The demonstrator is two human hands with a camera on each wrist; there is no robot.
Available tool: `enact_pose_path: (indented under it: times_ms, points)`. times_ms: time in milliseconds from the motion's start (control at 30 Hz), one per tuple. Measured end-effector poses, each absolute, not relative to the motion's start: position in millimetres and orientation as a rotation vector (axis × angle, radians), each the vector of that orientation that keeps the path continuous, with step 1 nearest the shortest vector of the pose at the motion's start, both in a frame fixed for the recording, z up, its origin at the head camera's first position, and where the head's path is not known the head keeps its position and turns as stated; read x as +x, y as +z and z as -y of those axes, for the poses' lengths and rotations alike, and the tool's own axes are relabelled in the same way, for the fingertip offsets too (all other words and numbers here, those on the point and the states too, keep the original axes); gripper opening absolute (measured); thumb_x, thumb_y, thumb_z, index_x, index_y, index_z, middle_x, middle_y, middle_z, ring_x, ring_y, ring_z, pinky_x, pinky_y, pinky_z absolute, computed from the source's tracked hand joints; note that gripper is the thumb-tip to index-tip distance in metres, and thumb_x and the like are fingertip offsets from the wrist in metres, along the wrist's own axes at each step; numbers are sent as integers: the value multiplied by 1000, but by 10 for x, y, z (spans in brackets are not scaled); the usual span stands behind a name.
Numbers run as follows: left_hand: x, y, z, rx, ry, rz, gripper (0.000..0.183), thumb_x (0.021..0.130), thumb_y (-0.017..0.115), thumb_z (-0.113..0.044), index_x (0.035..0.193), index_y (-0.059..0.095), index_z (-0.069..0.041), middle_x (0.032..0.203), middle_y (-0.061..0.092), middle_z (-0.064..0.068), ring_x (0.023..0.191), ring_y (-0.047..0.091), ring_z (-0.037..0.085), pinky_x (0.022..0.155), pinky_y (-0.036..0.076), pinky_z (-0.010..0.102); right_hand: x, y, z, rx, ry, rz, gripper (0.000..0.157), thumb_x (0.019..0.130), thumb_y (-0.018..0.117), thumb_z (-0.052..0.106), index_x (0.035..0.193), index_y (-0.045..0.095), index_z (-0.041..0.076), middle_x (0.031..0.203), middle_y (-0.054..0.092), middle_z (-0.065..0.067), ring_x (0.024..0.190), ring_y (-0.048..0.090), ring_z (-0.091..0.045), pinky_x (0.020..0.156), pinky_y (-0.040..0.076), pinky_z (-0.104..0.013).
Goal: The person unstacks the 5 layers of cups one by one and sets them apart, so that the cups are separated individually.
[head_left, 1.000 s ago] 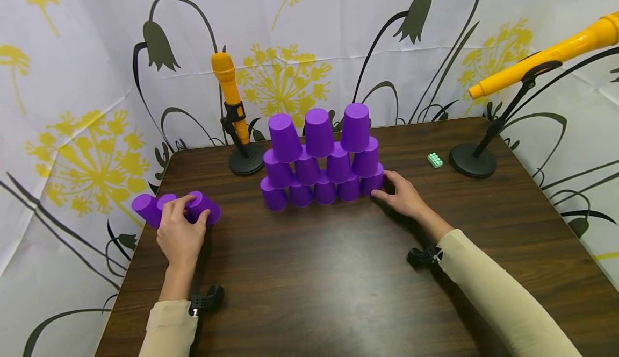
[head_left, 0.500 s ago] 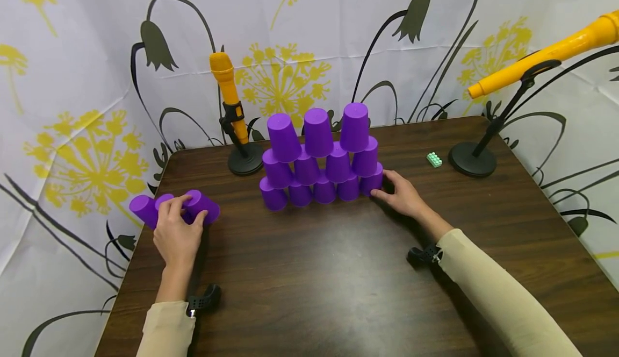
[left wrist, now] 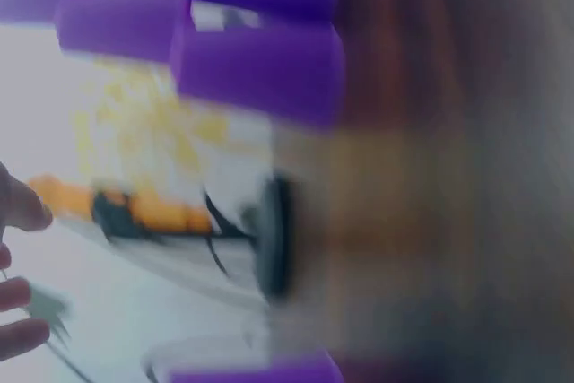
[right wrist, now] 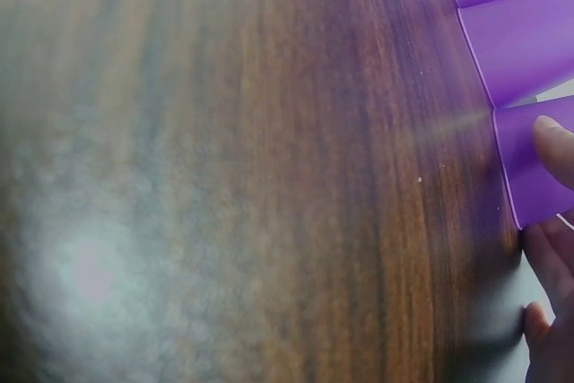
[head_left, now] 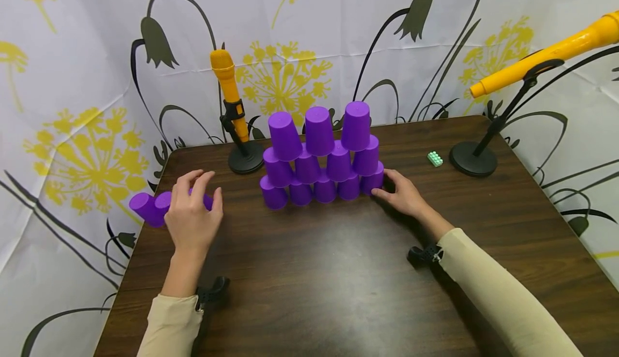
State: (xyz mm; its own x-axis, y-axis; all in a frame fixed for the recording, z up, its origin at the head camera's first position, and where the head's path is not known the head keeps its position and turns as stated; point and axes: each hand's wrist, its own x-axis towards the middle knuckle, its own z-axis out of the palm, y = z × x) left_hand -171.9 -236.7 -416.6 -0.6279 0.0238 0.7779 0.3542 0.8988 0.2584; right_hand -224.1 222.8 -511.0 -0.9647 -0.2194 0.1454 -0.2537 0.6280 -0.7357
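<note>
Cup stacking, apparently between the third row and the fourth. Over the surface (head_left: 309, 281), the left grip (head_left: 193, 220), fingers parted and empty, hovers by three loose cups (head_left: 147, 209); the next move would call for closing on one. The right grip (head_left: 405, 194) pinches the end base cup (head_left: 370, 183) of a twelve-cup wall (head_left: 307, 169) (five, four, three). Beyond: one brick (head_left: 435, 158), two microphones (head_left: 226, 80), two stands (head_left: 246, 159).

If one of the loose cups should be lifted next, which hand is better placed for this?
Probably the left hand: it looks empty and is close to the loose cups. The right hand is farther off and holds the rightmost bottom cup of the stack.
</note>
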Motion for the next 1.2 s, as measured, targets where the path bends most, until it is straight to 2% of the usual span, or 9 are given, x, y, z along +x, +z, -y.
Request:
enact_pose_path:
  times_ms: [100, 233, 367, 433, 633, 867, 1200]
  points:
    - [-1785, -4001, 2098, -398, -602, 2179, 39, 85, 72, -14, 123, 66, -9, 122, 61, 14, 104, 61, 35, 68, 52, 52, -2244, -5109, -2234, 409, 1276, 2802, 63, 89, 75, 26, 140, 49, 1, 137, 53, -21, 128, 48, -37, 106, 35, -52]
    - [-1874, -3817, 1752, -531, -665, 2228, 55, 87, 71, -20, 139, 54, -14, 131, 55, 12, 114, 57, 31, 73, 53, 49, -2243, -5102, -2247, 396, 1276, 2811, 63, 89, 74, 26, 140, 48, 1, 137, 53, -21, 129, 47, -37, 106, 35, -53]
    - [-1971, -3682, 1458, -626, -702, 2251, 66, 89, 70, -26, 148, 42, -16, 139, 49, 12, 124, 51, 30, 73, 54, 51, -2247, -5101, -2252, 393, 1269, 2812, 62, 90, 73, 27, 140, 48, 0, 137, 53, -21, 129, 47, -37, 106, 35, -54]
    - [-2025, -3629, 1356, -641, -739, 2232, 68, 89, 71, -27, 149, 40, -15, 141, 48, 12, 127, 49, 29, 80, 53, 53, -2252, -5102, -2247, 404, 1270, 2806, 62, 89, 74, 26, 140, 48, 0, 137, 53, -21, 129, 47, -37, 107, 35, -53]
    - [-2181, -3536, 1196, -615, -837, 2210, 63, 91, 70, -30, 147, 44, -17, 140, 50, 10, 124, 52, 28, 89, 50, 50, -2249, -5105, -2237, 402, 1274, 2806, 63, 89, 74, 27, 140, 48, 1, 138, 53, -21, 130, 47, -36, 107, 35, -52]
    - [-2254, -3547, 1139, -591, -923, 2219, 52, 90, 72, -30, 137, 55, -16, 132, 56, 9, 111, 61, 27, 81, 52, 44, -2248, -5108, -2235, 402, 1268, 2804, 61, 89, 75, 26, 139, 50, 1, 137, 54, -20, 129, 48, -36, 107, 35, -52]
    - [-2296, -3564, 1126, -597, -1044, 2204, 49, 88, 74, -21, 134, 57, -13, 127, 57, 10, 106, 62, 22, 81, 56, 37, -2249, -5106, -2236, 415, 1273, 2796, 60, 89, 74, 26, 138, 51, 1, 136, 54, -19, 128, 48, -36, 106, 35, -52]
